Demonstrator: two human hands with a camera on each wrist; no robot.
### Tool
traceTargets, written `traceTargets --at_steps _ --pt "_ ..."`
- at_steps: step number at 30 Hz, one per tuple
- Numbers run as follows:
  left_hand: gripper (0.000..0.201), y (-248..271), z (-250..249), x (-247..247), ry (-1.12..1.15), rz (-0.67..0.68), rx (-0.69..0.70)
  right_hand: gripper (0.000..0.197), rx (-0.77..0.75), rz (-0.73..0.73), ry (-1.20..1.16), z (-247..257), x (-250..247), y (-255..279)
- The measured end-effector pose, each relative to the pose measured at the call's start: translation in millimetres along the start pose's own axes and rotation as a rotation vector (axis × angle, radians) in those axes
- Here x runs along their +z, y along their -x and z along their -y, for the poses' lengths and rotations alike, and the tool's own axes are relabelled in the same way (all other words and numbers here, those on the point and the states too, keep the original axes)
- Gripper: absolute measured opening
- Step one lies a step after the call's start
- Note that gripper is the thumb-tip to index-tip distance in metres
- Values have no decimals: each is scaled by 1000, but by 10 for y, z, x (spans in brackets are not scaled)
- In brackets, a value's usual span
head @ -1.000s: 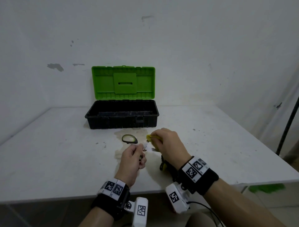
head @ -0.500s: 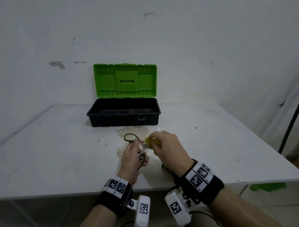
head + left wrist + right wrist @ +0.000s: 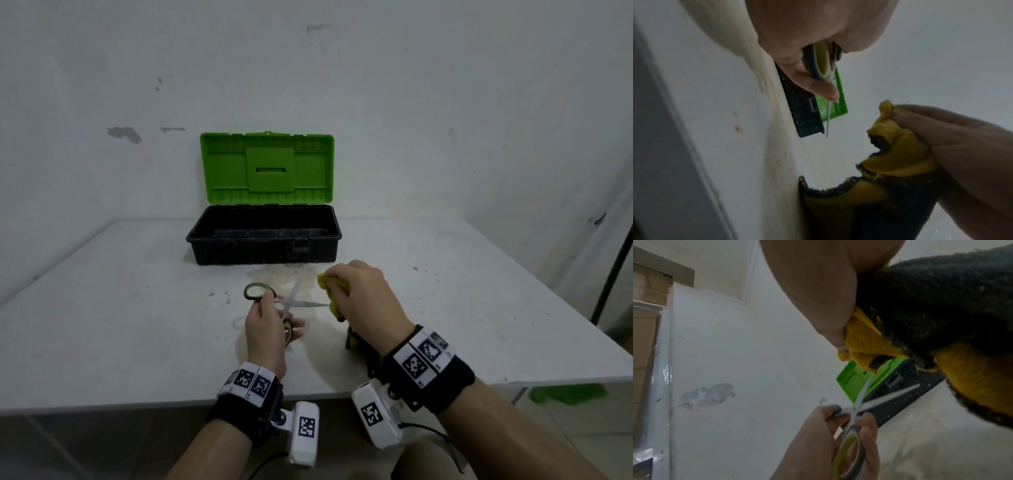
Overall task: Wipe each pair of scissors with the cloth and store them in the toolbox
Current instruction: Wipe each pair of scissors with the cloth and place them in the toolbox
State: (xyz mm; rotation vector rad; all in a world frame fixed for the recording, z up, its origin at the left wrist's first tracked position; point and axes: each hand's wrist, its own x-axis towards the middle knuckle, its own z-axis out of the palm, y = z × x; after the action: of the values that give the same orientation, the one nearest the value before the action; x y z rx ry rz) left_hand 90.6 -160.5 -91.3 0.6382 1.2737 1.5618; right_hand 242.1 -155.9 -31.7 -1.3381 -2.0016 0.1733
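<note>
The toolbox (image 3: 263, 236) sits open in the upper middle of the head view, with a black tub and a raised green lid; it looks like rigid plastic that should take the scissors without tipping. Below it, right of centre, the right hand (image 3: 363, 301) is bunched tight around the cloth (image 3: 337, 291), a yellow and dark rag that looks soft and limp, so it likely has to be pinched around a blade to wipe it. Left of that, the left hand (image 3: 267, 329) grips the scissors (image 3: 291, 303) by 1 of their 2 dark, green-lined handle loops. They are light, stiff and sharp, with thin grey blades spread apart, best held by the handles.
</note>
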Motion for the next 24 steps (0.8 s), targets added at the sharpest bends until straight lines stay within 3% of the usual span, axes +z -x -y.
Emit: traceTargets --at_steps 6,11,24 --pt "31 66 17 93 64 158 -60 20 -47 98 -23 117 210 29" --pt "45 81 -29 50 198 227 -221 20 -56 92 -24 95 254 45" --pt "43 58 39 22 76 348 -180 23 -58 245 138 167 132 100"
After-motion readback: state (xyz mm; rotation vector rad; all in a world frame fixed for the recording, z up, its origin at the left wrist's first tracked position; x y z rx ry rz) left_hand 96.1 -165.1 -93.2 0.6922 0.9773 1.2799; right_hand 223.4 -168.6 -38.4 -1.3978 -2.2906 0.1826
